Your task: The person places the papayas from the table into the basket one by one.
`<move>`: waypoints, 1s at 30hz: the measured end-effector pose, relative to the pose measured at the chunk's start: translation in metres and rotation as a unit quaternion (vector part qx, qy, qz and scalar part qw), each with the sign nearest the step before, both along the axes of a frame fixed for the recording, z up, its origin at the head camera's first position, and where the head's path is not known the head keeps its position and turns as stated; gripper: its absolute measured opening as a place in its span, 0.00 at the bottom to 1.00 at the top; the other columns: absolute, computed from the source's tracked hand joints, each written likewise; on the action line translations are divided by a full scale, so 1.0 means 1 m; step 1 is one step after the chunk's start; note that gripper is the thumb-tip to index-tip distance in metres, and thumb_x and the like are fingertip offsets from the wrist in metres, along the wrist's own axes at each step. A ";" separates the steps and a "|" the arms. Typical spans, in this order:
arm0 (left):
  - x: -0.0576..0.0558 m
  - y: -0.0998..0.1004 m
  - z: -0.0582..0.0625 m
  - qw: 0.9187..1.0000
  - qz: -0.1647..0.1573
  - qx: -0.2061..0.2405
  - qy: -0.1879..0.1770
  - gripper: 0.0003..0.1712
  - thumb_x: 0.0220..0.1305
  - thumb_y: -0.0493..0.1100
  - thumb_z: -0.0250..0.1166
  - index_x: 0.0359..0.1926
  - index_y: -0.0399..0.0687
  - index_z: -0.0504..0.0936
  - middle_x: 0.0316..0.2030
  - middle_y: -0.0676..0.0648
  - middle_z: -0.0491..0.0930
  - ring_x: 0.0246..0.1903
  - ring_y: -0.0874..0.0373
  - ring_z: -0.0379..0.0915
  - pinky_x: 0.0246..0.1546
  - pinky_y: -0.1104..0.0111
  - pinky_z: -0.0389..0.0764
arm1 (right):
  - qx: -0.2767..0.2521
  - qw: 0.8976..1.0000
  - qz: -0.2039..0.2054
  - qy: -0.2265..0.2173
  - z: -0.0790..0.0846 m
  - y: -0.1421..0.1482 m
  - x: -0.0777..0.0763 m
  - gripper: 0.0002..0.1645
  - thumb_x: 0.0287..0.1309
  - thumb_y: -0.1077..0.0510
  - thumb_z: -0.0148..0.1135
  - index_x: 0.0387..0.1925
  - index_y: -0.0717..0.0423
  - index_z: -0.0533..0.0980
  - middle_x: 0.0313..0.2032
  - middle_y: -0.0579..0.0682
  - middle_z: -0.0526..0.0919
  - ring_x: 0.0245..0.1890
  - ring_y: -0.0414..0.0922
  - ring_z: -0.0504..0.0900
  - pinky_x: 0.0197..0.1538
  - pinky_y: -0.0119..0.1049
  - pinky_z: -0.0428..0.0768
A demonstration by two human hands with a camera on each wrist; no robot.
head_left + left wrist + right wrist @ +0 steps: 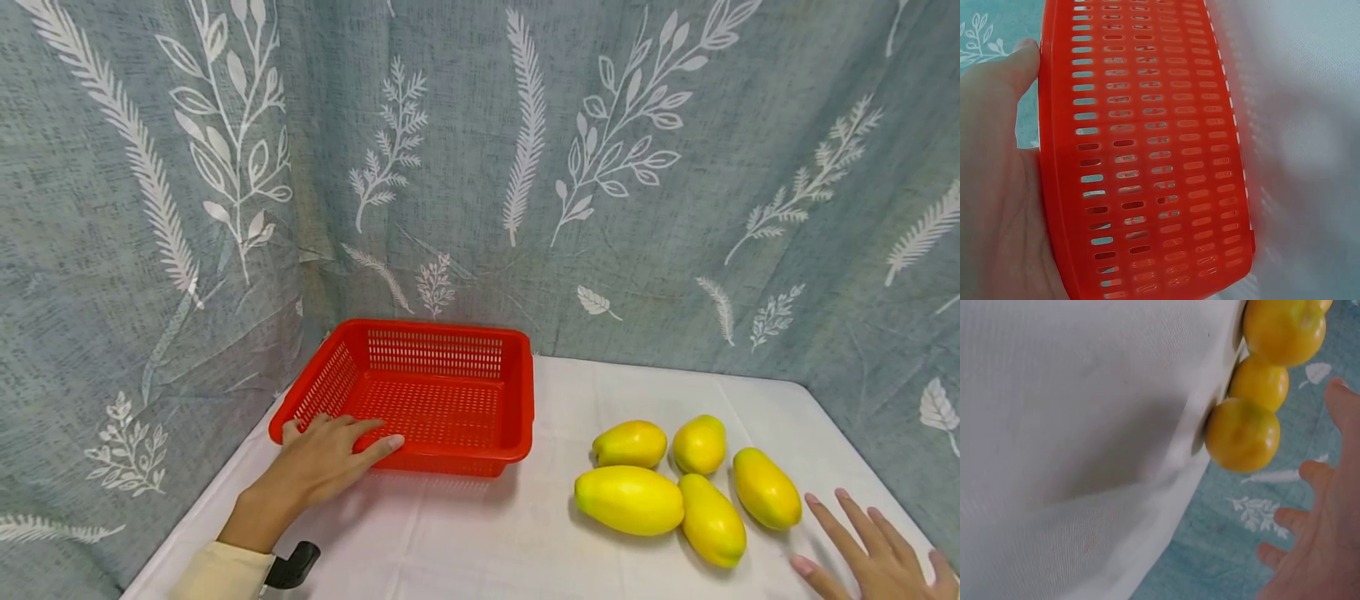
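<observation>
A red plastic basket (431, 462) with slotted sides stands on the white-covered table. My left hand (322, 454) rests over its near left corner, thumb stretched along the front rim and the other fingers at the rim's inner side. In the left wrist view that hand (997, 187) lies along the rim, beside the slotted wall (1154, 156). Several smooth yellow fruits with greenish ends, shaped like mangoes or small papayas, lie grouped on the right; the rightmost fruit (767, 489) is nearest my right hand (877, 550). That hand's fingers are spread, holding nothing, apart from the fruits (1242, 434).
The white cloth (487, 542) covers the table between basket and fruits. A grey-green curtain (465, 167) with white leaf prints encloses the back and both sides. A black device (294, 567) sits at my left wrist, by the cream sleeve (225, 575).
</observation>
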State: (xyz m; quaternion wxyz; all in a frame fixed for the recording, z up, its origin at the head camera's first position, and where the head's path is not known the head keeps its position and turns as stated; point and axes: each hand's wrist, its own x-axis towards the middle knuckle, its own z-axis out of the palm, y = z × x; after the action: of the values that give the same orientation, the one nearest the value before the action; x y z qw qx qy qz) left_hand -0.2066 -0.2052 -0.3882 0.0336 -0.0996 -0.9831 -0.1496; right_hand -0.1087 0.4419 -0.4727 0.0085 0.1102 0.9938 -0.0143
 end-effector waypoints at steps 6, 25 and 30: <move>0.000 0.000 0.000 1.000 -0.001 0.012 -0.015 0.46 0.70 0.81 0.50 0.62 0.50 0.87 0.57 0.42 0.87 0.59 0.37 0.79 0.55 0.26 0.60 | 0.004 0.999 0.004 0.049 0.003 -0.010 0.004 0.64 0.62 0.14 0.51 0.82 0.53 0.54 0.78 0.71 0.52 0.67 0.78 0.51 0.68 0.84 0.34; -0.005 0.000 0.005 1.000 0.001 0.009 -0.022 0.46 0.69 0.81 0.52 0.56 0.47 0.90 0.49 0.45 0.90 0.50 0.43 0.84 0.49 0.34 0.64 | -0.083 0.986 0.140 0.022 0.043 -0.080 -0.019 0.57 0.67 0.24 0.60 0.78 0.62 0.61 0.68 0.78 0.67 0.59 0.80 0.74 0.47 0.77 0.74; -0.003 -0.003 0.005 1.000 0.002 0.007 -0.025 0.46 0.69 0.81 0.52 0.56 0.48 0.90 0.49 0.45 0.90 0.49 0.43 0.84 0.49 0.33 0.64 | -0.113 0.982 0.153 -0.008 0.038 -0.097 -0.024 0.60 0.67 0.25 0.61 0.79 0.65 0.57 0.68 0.79 0.66 0.60 0.77 0.76 0.47 0.73 0.79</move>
State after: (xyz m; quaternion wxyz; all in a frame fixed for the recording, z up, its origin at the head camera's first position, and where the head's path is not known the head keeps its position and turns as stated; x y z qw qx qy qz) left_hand -0.2092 -0.2083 -0.3831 0.0104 -0.0940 -0.9828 -0.1586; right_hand -0.1331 0.3446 -0.4347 0.0307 -0.0447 0.9908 -0.1242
